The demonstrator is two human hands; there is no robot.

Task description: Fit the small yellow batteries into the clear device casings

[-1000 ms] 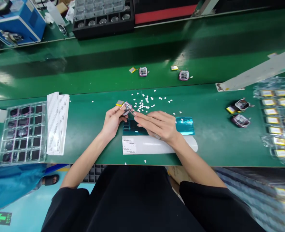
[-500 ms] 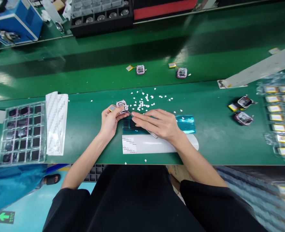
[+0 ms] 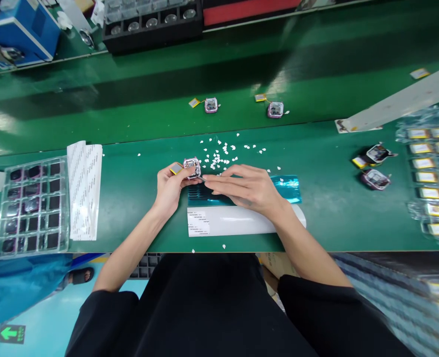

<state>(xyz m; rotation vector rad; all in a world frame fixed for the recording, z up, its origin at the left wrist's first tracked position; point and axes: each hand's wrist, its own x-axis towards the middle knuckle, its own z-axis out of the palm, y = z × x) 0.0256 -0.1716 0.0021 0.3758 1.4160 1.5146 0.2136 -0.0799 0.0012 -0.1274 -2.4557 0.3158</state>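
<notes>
My left hand [image 3: 170, 191] is closed on a small open watch case [image 3: 192, 162], its inner parts showing upwards. A yellow-edged battery [image 3: 176, 168] lies at the fingers of that hand, beside the case. Between the fingertips of my right hand [image 3: 252, 191] is a thin metal tool, apparently tweezers [image 3: 202, 179], with its tip at the lower right edge of the case. The right hand covers most of it. Under the hands lie a shiny blue film sheet [image 3: 289, 187] and a white backing strip [image 3: 237, 221].
Small white stickers [image 3: 219, 159] are scattered beyond my hands. Two open cases [image 3: 211, 105] with batteries sit further back. At left stand a clear tray [image 3: 65, 198] and white paper strips [image 3: 78, 193]. At right are two more cases [image 3: 375, 179], a battery tray [image 3: 414, 191] and a white post [image 3: 398, 101].
The watch case has shifted slightly right and down in my left hand, and more of the battery shows. My right hand has turned a little; the tool's rear end is now hidden.
</notes>
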